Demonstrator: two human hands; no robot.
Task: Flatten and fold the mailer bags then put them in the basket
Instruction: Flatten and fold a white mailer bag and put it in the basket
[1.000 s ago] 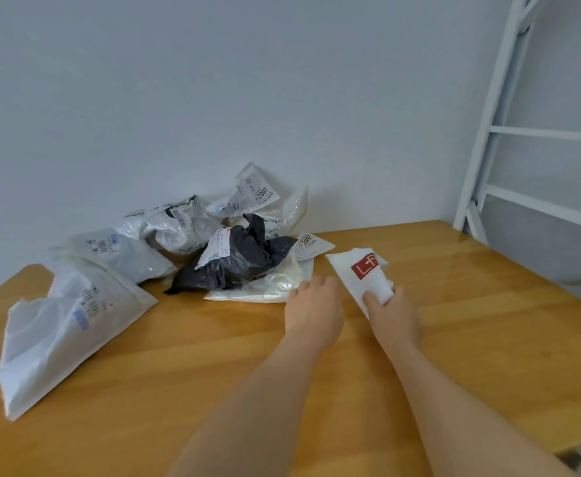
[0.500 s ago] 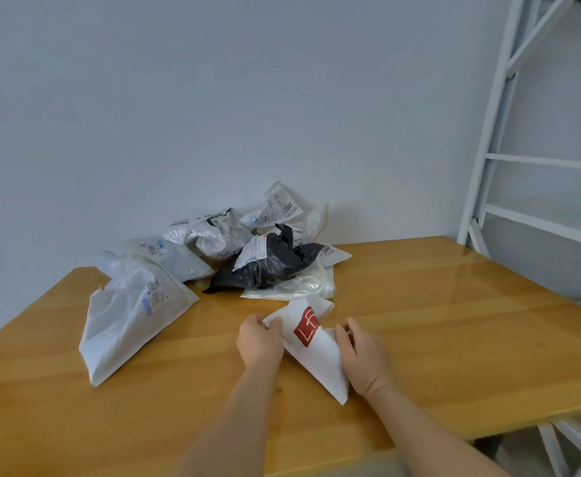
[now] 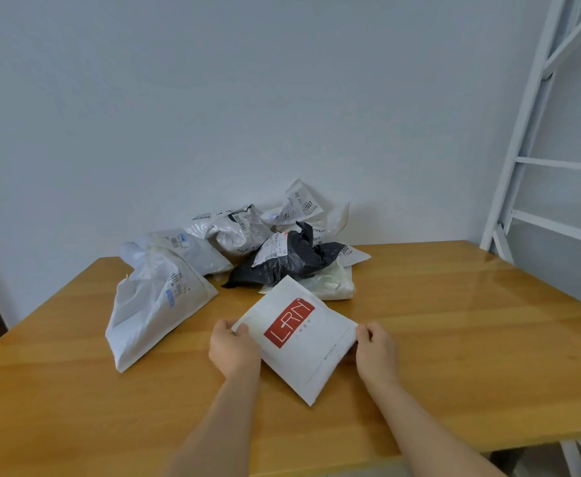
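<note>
Both hands, left hand (image 3: pixel 234 349) and right hand (image 3: pixel 375 349), pinch opposite corners of the white mailer (image 3: pixel 299 339), which looks light, limp, slippery; best held by its edges.

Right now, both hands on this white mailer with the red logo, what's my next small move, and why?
Probably fold it in half: the white mailer already lies spread flat on the table, left hand and right hand pinching opposite corners.

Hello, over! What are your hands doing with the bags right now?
Left hand and right hand pinch white mailer by opposite corners, spread over table. Crumpled pile waits behind. No basket in view.
</note>
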